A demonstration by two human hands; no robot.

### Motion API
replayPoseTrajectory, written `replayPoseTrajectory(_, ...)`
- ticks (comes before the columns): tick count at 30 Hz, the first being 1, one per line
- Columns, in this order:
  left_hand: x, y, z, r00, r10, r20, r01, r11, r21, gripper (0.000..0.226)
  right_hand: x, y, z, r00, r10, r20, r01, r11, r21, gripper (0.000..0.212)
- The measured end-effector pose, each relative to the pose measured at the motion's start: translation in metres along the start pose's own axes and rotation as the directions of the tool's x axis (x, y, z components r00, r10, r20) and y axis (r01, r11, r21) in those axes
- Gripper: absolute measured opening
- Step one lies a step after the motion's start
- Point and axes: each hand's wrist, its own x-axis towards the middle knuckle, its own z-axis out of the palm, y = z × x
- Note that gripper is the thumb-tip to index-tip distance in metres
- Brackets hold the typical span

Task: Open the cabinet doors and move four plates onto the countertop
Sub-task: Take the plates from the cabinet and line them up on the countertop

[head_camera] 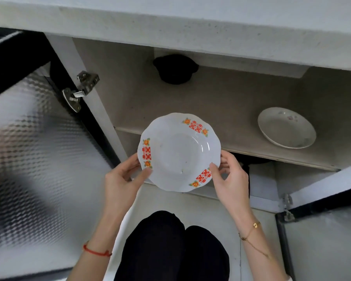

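Grey stone tabletop (190, 23) juts out well above both hands, so the lift should swing outward first to clear its edge. Both cabinet doors stand open: the left door (28, 149) beside the left hand, the right door (322, 240) below the right. White plate (178, 153) with red marks is held level in front of the shelf (211, 110), left hand (122, 179) and right hand (231, 177) pinching opposite rims. Another plate (286, 127) waits on the shelf beyond the right hand; a black pot (175, 68) sits further back.
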Motion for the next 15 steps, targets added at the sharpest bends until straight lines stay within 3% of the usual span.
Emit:
replayPoseTrajectory(10,-0.066,0.107,-0.040,0.978,-0.208,-0.018,0.209,0.976,0.065,0.040,-0.047,-0.111,-0.049,0.961,0.253,0.112,-0.256,0.966,0.017,0.034)
replayPoseTrajectory(15,-0.108,0.189,-0.064,0.967,-0.254,-0.024,0.255,0.965,0.067,0.040,-0.071,-0.190,-0.094,0.947,0.291,0.134,-0.293,0.956,-0.006,0.032)
